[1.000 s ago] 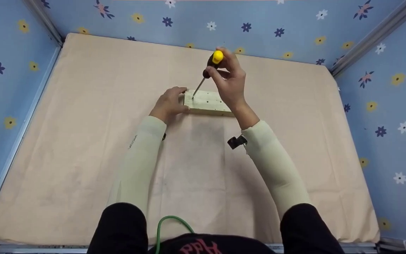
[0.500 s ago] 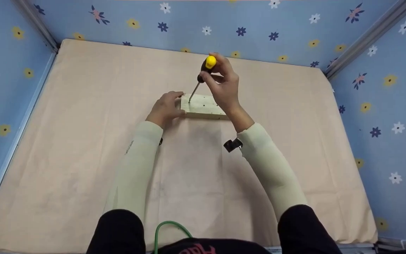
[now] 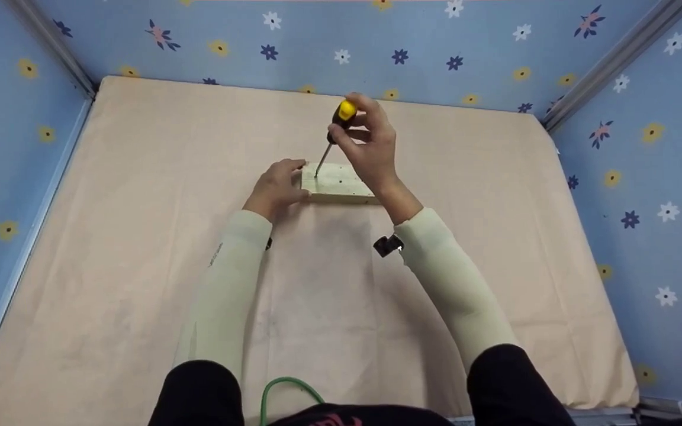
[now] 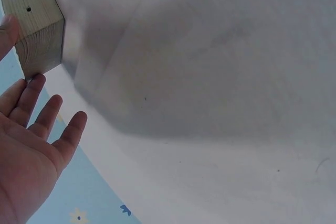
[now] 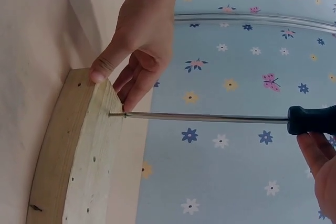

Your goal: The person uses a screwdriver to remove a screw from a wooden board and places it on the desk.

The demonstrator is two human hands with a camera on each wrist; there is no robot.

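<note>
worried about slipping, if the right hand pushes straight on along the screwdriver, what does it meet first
Through the screwdriver, the right hand would likely meet the screw first, then the wooden block it stands in; exact contact is unclear.

Cut-off red lettering [image 3: 336, 421] on black shirt [image 3: 412, 415], tiny dark marking [image 3: 215, 255] on pale left sleeve [image 3: 222, 302], neither legible

Pale green forearm sleeves [image 3: 459, 290], the left one dark-marked, adjoin a black top [image 3: 400, 414] with red lettering [image 3: 350, 421].
</note>
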